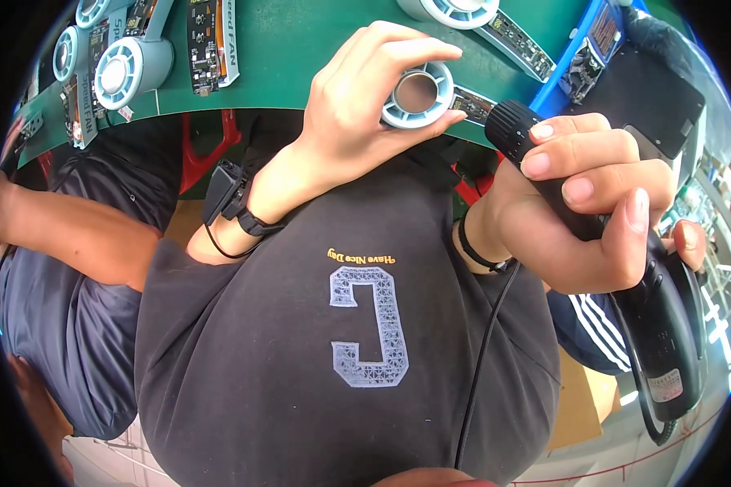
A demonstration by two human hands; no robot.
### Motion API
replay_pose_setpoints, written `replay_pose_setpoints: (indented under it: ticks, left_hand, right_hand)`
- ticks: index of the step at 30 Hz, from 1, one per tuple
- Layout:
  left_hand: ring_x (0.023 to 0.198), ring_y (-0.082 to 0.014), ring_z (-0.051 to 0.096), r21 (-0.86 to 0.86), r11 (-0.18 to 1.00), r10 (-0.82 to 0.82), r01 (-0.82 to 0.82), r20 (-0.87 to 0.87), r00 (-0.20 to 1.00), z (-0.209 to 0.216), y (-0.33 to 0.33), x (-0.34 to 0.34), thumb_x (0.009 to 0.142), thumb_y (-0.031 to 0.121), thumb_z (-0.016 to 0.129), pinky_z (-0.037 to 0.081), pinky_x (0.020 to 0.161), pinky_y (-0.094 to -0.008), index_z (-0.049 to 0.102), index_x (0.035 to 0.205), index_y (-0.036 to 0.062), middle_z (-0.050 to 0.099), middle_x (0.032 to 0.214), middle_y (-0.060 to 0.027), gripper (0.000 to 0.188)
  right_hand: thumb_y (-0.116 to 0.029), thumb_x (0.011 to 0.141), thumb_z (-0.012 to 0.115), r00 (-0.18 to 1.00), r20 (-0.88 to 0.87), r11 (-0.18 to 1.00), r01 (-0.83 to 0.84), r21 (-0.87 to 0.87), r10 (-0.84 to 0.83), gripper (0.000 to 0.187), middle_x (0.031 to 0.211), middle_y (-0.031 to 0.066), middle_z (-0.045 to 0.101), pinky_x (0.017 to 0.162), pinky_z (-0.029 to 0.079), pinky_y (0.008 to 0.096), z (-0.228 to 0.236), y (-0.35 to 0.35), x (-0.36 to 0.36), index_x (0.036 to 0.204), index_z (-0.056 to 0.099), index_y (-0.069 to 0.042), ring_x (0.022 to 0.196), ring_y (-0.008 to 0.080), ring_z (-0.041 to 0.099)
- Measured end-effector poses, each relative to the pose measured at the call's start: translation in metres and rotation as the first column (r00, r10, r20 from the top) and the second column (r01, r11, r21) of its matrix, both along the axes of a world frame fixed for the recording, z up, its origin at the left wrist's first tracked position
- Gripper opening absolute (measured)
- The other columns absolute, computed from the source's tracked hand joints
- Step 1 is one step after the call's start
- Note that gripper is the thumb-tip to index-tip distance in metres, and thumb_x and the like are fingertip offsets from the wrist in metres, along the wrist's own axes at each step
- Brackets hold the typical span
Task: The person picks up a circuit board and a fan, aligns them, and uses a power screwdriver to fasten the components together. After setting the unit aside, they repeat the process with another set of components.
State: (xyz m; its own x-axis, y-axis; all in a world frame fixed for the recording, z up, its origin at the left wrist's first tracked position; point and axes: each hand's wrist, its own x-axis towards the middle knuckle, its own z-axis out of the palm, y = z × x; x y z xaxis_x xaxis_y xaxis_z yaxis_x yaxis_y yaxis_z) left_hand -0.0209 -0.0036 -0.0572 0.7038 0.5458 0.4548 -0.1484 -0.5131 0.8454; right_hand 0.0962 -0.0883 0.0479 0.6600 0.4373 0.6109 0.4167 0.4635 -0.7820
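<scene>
My left hand is closed around a round, light grey-blue fan head with spokes and a brownish hub, thumb below and fingers above. A narrow strip with a circuit board sticks out of the fan head to the right. My right hand grips a black electric screwdriver, its ribbed collar pointing up and left toward the board. The collar's end lies close to the board; the bit cannot be made out. A cord leaves the tool's lower end.
Several more fan parts lie at the green table's left. Another board strip lies at the far left, and another fan part at the far right. A blue bin and a black panel stand right. A co-worker's arm is at left.
</scene>
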Motion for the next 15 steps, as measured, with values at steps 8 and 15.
replay_pose_setpoints:
  ticks: [8,15]
  left_hand:
    - [0.097,-0.0259,0.069,0.013,1.000,0.009,-0.009,0.005,1.000,0.0005,-0.0006,0.0014,0.069,0.004,0.092,0.057,0.079,-0.0331,0.064,0.123,0.0031,0.068,0.110,-0.0131,0.061]
    - [0.096,-0.0256,0.068,-0.002,1.000,-0.001,0.001,-0.005,1.000,0.0025,-0.0010,0.0011,0.068,0.003,0.091,0.057,0.078,-0.0331,0.064,0.123,0.0034,0.067,0.110,-0.0130,0.061]
  right_hand:
    - [-0.014,0.093,0.038,0.999,-0.011,0.999,-0.037,0.012,0.037,0.032,0.064,0.0076,0.043,0.036,0.044,0.0336,-0.0003,-0.0013,0.0004,0.124,0.035,-0.009,0.035,0.0174,0.043]
    - [-0.011,0.092,0.041,0.997,0.026,0.997,-0.076,-0.027,0.076,0.034,0.062,0.0077,0.042,0.037,0.045,0.0347,-0.0032,-0.0015,0.0022,0.125,0.035,-0.010,0.036,0.0184,0.043]
